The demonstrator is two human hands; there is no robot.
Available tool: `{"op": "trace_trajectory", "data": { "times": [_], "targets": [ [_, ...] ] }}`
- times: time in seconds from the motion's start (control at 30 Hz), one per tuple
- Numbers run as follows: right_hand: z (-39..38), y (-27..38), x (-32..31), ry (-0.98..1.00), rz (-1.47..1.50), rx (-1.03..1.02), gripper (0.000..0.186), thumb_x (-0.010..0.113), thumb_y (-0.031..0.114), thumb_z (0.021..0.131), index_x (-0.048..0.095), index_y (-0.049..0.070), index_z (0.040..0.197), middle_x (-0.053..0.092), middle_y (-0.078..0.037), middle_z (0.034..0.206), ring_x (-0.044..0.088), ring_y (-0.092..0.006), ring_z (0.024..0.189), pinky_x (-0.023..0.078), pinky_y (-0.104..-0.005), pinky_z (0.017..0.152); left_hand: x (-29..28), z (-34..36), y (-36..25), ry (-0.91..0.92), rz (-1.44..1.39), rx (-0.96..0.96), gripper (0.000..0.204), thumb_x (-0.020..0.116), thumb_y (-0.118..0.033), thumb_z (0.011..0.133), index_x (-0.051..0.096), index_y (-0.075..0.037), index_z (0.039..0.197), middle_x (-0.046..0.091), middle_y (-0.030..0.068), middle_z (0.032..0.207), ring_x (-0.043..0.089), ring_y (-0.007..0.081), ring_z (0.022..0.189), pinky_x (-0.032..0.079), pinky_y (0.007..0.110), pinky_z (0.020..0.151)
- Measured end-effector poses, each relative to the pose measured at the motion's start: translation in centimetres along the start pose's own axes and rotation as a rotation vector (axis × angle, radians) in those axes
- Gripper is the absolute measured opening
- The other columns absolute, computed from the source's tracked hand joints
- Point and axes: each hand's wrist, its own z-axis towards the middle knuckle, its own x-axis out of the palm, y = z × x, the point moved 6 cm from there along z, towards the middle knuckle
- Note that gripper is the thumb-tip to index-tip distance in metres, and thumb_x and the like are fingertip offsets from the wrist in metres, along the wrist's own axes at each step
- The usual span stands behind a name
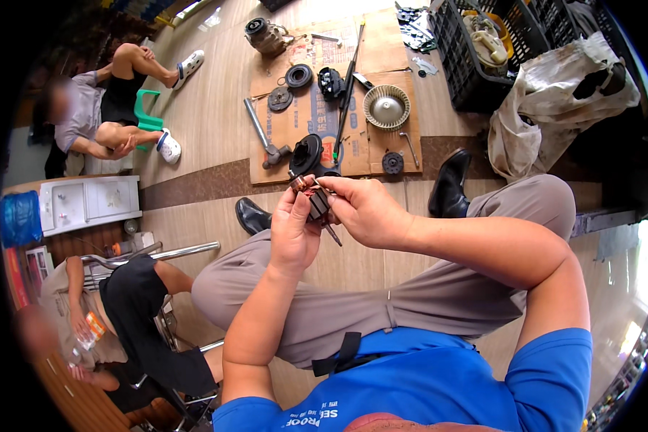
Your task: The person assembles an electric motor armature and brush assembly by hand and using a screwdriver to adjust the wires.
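Left hand [293, 232] and right hand [363, 209] are both clenching around a small motor armature [311, 198] with copper windings, holding it above the lap, fingers touching on it. Beyond the knees, on the floor, a cardboard sheet [381, 43] is carrying a cream fan wheel [386, 106], a hammer [264, 137] and dark round motor parts.

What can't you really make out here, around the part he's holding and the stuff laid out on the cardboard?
Head view, the only one:
- Motor armature: mostly hidden by the left hand and right hand; only its copper end and dark core show.
- Thin shaft or tool below the hands: too small to tell which.
- Small dark parts on the cardboard sheet: too small to identify.
- Black crate: contents cut off by the top edge.
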Motion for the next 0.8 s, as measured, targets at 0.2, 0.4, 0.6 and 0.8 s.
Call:
{"op": "trace_trajectory", "data": {
  "times": [0.2, 0.4, 0.6, 0.8],
  "targets": [
    [-0.4, 1.3, -0.1, 0.026, -0.056, -0.041, 0.027, 0.049, 0.009, 0.092, 0.06, 0.005, 0.117, 0.065, -0.024, 0.092, 0.064, -0.0419, 0.086, 0.052, -0.0427, 0.073, -0.3, -0.2, 0.6, 0.001, -0.015, -0.002, 0.043, 0.065, -0.019, 0.093, 0.047, -0.003, 0.128, 0.062, 0.0071, 0.111, 0.065, 0.0181, 0.092, 0.056, 0.033, 0.076],
    [-0.5, 1.1, 0.1, 0.058, -0.127, -0.031, 0.028, 0.05, 0.01, 0.092, 0.059, 0.003, 0.117, 0.064, -0.026, 0.09, 0.064, -0.0425, 0.084, 0.052, -0.0437, 0.072, 0.0, -0.3, 0.4, -0.016, 0.015, -0.006, 0.046, 0.067, -0.009, 0.09, 0.044, -0.002, 0.129, 0.061, 0.0081, 0.11, 0.064, 0.0172, 0.095, 0.056, 0.032, 0.079],
    [-0.4, 0.7, 0.1, 0.055, -0.143, -0.036, 0.031, 0.05, 0.011, 0.092, 0.059, 0.001, 0.12, 0.064, -0.027, 0.092, 0.064, -0.0423, 0.086, 0.053, -0.0437, 0.073, -0.2, -0.3, 0.5, -0.052, 0.048, 0.013, 0.045, 0.066, -0.006, 0.09, 0.044, -0.001, 0.128, 0.06, 0.0079, 0.11, 0.064, 0.0168, 0.096, 0.055, 0.03, 0.082],
    [-0.3, 0.6, 0.2, 0.057, -0.171, -0.048, 0.032, 0.05, 0.011, 0.092, 0.059, 0.001, 0.12, 0.064, -0.027, 0.092, 0.064, -0.0425, 0.085, 0.053, -0.0441, 0.074, -0.1, -0.3, 0.5, -0.022, 0.063, 0.012, 0.038, 0.064, -0.006, 0.092, 0.049, -0.003, 0.127, 0.061, 0.0049, 0.111, 0.061, 0.0142, 0.1, 0.05, 0.029, 0.089]
  ]
}}
